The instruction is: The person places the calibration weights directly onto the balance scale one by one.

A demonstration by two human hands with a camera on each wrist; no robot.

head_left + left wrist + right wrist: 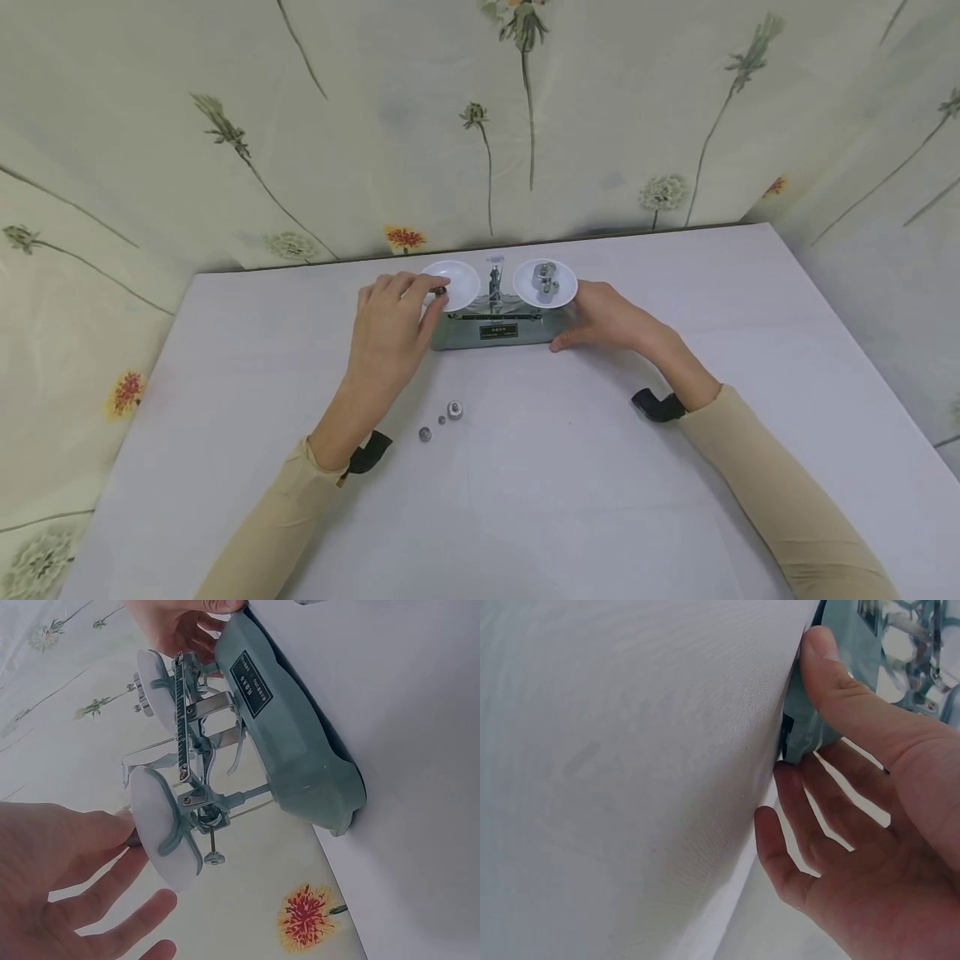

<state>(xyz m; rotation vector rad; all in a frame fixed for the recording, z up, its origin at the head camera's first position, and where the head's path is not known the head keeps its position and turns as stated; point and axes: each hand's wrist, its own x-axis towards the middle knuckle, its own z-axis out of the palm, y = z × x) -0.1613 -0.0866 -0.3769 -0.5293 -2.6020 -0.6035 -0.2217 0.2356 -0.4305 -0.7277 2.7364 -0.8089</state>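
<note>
A pale green balance scale (465,336) with two white pans stands towards the back of the table. My left hand (390,325) pinches a small dark metal weight (440,291) between thumb and fingertips at the edge of the left pan (467,275). In the left wrist view that pan mostly covers the weight. Several metal weights (545,273) sit on the right pan (522,289). My right hand (609,317) grips the right end of the base, its thumb (840,686) on the front and its fingers round the end.
Three loose metal weights lie on the white table (525,467) in front of the scale: a larger one (454,409), a tiny one (442,420) and another small one (425,434). A flower-patterned cloth (420,125) hangs behind the table's far edge.
</note>
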